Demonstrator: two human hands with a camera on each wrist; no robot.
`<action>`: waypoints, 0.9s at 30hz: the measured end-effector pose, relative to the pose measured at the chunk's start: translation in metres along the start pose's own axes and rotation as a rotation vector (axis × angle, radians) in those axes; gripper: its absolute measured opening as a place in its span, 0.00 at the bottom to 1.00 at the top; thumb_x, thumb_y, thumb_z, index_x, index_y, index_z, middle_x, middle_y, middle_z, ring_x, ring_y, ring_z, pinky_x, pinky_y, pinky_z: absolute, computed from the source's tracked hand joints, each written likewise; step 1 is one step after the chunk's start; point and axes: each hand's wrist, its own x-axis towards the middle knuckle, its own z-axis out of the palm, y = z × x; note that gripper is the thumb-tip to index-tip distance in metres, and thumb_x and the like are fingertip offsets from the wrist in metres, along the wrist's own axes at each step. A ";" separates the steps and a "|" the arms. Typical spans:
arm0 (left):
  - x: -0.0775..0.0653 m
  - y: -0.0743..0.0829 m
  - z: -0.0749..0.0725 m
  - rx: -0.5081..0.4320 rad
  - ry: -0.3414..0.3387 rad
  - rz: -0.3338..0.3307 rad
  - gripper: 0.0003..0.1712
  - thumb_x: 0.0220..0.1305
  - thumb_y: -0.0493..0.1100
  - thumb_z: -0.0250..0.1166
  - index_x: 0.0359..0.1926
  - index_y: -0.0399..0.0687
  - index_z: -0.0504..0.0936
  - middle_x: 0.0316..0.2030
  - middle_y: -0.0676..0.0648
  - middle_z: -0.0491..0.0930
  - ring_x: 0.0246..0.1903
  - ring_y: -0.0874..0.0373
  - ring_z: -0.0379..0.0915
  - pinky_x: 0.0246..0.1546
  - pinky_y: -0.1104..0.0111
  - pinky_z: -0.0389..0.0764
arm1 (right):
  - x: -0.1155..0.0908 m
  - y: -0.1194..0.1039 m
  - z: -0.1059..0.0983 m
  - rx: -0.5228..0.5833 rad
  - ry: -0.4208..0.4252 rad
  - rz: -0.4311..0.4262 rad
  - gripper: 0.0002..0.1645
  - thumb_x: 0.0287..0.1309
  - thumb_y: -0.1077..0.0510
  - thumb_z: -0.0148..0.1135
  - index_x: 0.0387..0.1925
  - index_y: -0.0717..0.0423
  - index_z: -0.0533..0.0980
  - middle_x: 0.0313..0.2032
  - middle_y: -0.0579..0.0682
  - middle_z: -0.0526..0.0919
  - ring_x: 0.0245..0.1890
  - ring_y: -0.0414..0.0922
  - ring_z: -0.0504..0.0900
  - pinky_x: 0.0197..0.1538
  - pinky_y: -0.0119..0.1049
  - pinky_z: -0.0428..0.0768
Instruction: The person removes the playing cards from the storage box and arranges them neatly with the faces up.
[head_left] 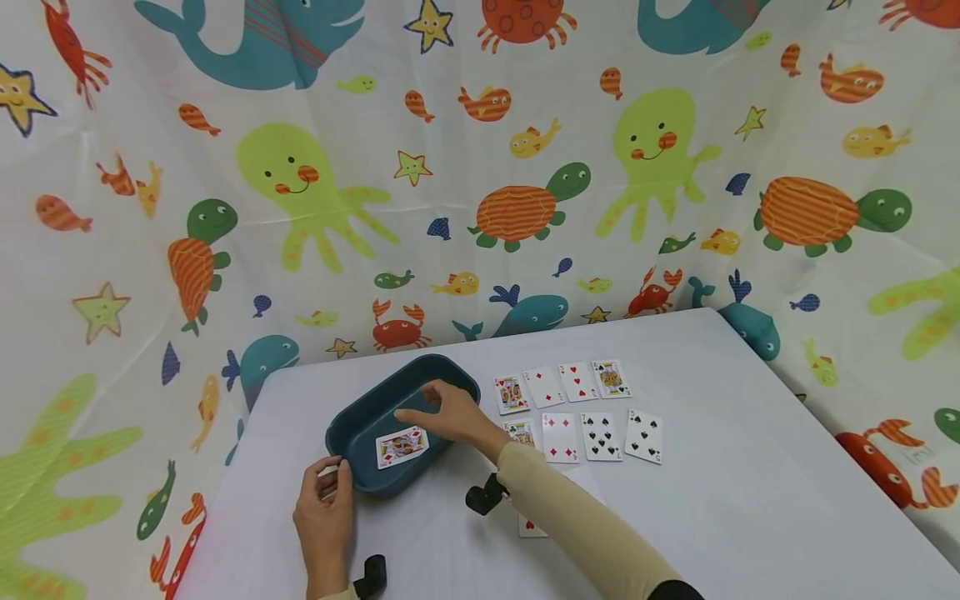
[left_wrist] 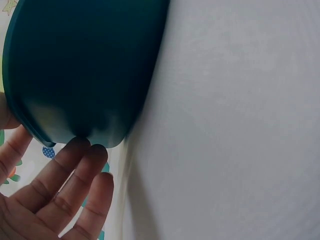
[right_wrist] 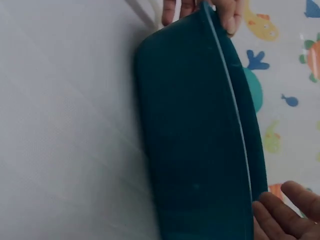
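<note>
A dark teal plastic tub (head_left: pixel 352 421) sits at the left of the table, and a face card (head_left: pixel 402 447) lies face up on its floor. My left hand (head_left: pixel 324 508) grips the tub's near left end. In the left wrist view, the fingers of that hand (left_wrist: pixel 65 195) touch the outer wall while the thumb is at the rim. My right hand (head_left: pixel 453 414) hovers over the tub with thumb and forefinger spread apart, nothing between them. From the right wrist, this hand (right_wrist: pixel 287 215) shows beside the long rim, fingers extended.
Right of the tub, playing cards lie face up in two rows, among them a red face card (head_left: pixel 512 394), a seven of spades (head_left: pixel 602 436) and another spade card (head_left: pixel 643 436). My right sleeve (head_left: pixel 585 521) partly covers another red card (head_left: pixel 531 527). A sea-animal curtain (head_left: pixel 450 150) hangs behind.
</note>
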 end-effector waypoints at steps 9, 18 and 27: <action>-0.001 0.002 0.001 0.019 0.001 -0.013 0.16 0.73 0.47 0.63 0.54 0.43 0.81 0.40 0.35 0.87 0.30 0.82 0.70 0.33 0.92 0.67 | 0.015 -0.001 0.018 -0.212 -0.066 -0.007 0.47 0.57 0.32 0.69 0.68 0.56 0.72 0.64 0.53 0.78 0.64 0.48 0.76 0.64 0.46 0.76; -0.001 0.002 0.001 0.009 0.001 -0.006 0.15 0.73 0.47 0.63 0.54 0.43 0.81 0.40 0.35 0.87 0.30 0.84 0.70 0.33 0.92 0.68 | 0.024 0.001 0.025 -0.410 -0.151 -0.087 0.49 0.51 0.37 0.76 0.69 0.55 0.71 0.65 0.52 0.77 0.66 0.47 0.75 0.67 0.41 0.73; -0.002 0.003 0.002 0.033 -0.003 -0.026 0.16 0.74 0.48 0.62 0.55 0.44 0.81 0.41 0.35 0.87 0.30 0.83 0.69 0.33 0.93 0.67 | 0.037 0.004 0.032 -0.618 -0.232 -0.112 0.50 0.48 0.39 0.80 0.69 0.53 0.72 0.64 0.48 0.78 0.64 0.45 0.76 0.66 0.38 0.73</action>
